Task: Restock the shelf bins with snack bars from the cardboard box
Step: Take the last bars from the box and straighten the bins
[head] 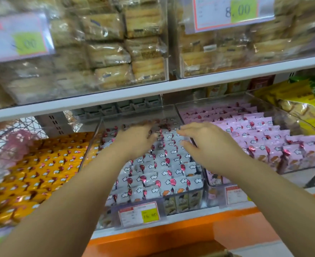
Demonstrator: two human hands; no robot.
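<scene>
The bars (pixel 164 173) are small white packets, each printed with a red balloon and white clouds. They stand on edge in tight rows and fill the clear middle bin (pixel 94 138) on the lower shelf, nearly up to its rim. A price tag (pixel 140 213) sits on the bin's front wall.

Both forearms reach in from 6 o'clock, palms down over the back half of the bin. The left hand (pixel 134 141) is flat, its fingers straight and pointing to 1 o'clock, with the tips blurred. The right hand (pixel 206 145) is open too, fingers straight and pointing to 10 o'clock, thumb spread by the bin's right wall. I cannot tell whether either palm touches the packets.

At 9 o'clock lie orange bars (pixel 47 164), and at 3 o'clock a bin of pink bars (pixel 264 132), wall against wall. The upper shelf (pixel 171 84) hangs over the back rows at 12 o'clock, so the open way in is from the front.
</scene>
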